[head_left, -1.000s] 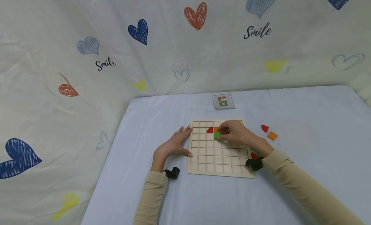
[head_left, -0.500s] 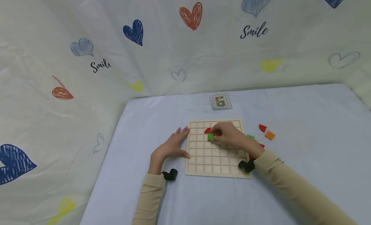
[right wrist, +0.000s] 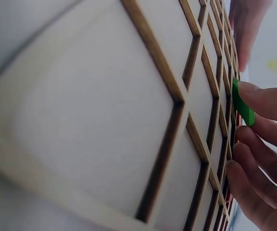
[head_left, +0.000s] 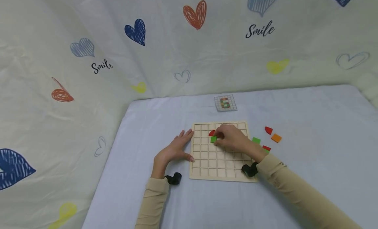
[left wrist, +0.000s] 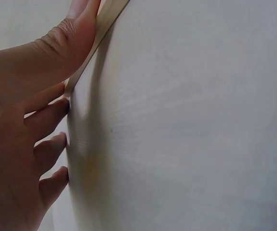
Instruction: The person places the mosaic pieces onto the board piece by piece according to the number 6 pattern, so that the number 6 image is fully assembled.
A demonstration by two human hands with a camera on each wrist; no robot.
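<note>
A wooden grid board [head_left: 212, 163] lies flat on the white-covered table. My left hand [head_left: 175, 149] rests at its left edge with fingers spread and straight; the left wrist view shows the thumb [left wrist: 63, 45] and fingertips touching the board's rim. Over the upper middle of the grid, my right hand [head_left: 231, 137] pinches a green square tile [head_left: 213, 139] between thumb and fingers. In the right wrist view the green tile [right wrist: 243, 103] stands tilted at the grid. Just above it sits a red quarter-round tile [head_left: 211, 133] in a cell. My right hand hides the cells beside it.
Right of the board lie loose tiles: a red quarter-round [head_left: 268, 130], an orange square [head_left: 276, 138], a green square [head_left: 256, 140] and a red piece [head_left: 267, 148] partly over green. Behind the board lies a gridded pattern card [head_left: 225, 103]. A heart-printed cloth [head_left: 165, 58] hangs behind.
My right hand has moved the green tile slightly left, from beneath the orange tile to beneath the red quarter-round. My left hand stays at the board's edge. The head view has shifted slightly.
</note>
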